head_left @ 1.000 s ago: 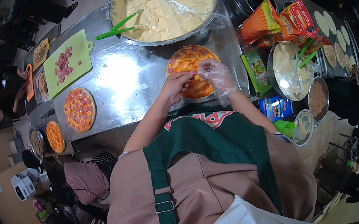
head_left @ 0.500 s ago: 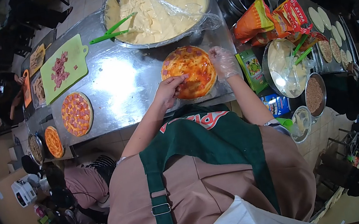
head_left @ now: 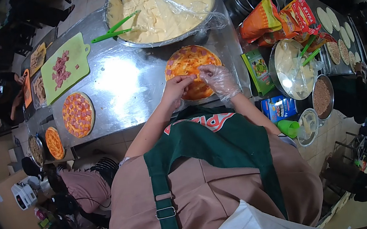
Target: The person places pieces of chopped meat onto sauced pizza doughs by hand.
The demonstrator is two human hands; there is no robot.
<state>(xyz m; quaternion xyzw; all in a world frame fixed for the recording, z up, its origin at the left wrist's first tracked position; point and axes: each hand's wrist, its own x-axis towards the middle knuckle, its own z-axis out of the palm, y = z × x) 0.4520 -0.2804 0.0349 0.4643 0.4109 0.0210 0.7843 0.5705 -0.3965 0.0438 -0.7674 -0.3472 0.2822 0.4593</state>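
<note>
In front of me a round pizza [head_left: 192, 59] with red sauce lies on the metal table, with pink meat pieces along its upper and left edge. Over its left part my bare left hand [head_left: 177, 89] is closed, fingertips pinched together; what they hold is too small to name. My right hand [head_left: 219, 81], in a clear plastic glove, is over the right part with its fingers bent together near the left fingertips. Whether anything is between them I cannot make out.
A large bowl of pale cream [head_left: 164, 11] with green tongs [head_left: 116, 28] stands beyond the pizza. Left are a green board [head_left: 64, 68] with diced meat and two more pizzas. Right are orange bags [head_left: 260, 19], a smaller cream bowl [head_left: 292, 69] and a green cup [head_left: 288, 128]. People work at both sides.
My right hand has moved left from the pizza's right edge back over it, beside my left hand. My left hand has stayed near the same spot, still pinched.
</note>
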